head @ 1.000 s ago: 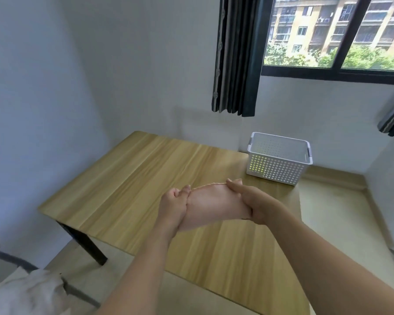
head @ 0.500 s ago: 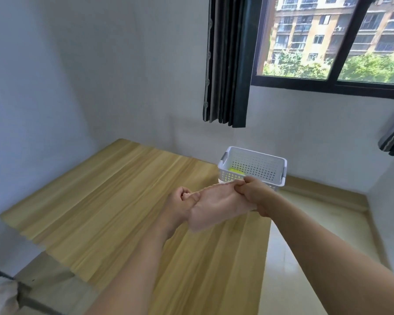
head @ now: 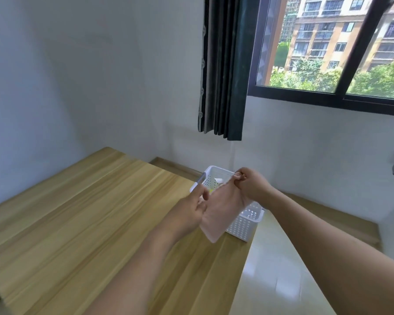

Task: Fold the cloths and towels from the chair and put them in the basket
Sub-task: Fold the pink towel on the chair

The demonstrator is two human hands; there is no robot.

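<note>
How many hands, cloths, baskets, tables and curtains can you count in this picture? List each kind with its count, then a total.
Hands: 2, the left hand and right hand
Pink cloth: 1
White basket: 1
Wooden table: 1
Dark curtain: 1
Total: 6

The table [head: 82, 214] was matt, smooth wood with a striped grain. The basket [head: 243, 226] was perforated white plastic, the folded cloth [head: 221, 208] soft pale pink fabric, the floor [head: 280, 278] glossy.

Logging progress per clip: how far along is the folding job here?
Done: the white basket on the table already holds something pale and yellow. In hand: a folded pink cloth, gripped by the right hand and touched by the left hand, in front of the basket. Left: dropping it in; the chair is out of view.
</note>
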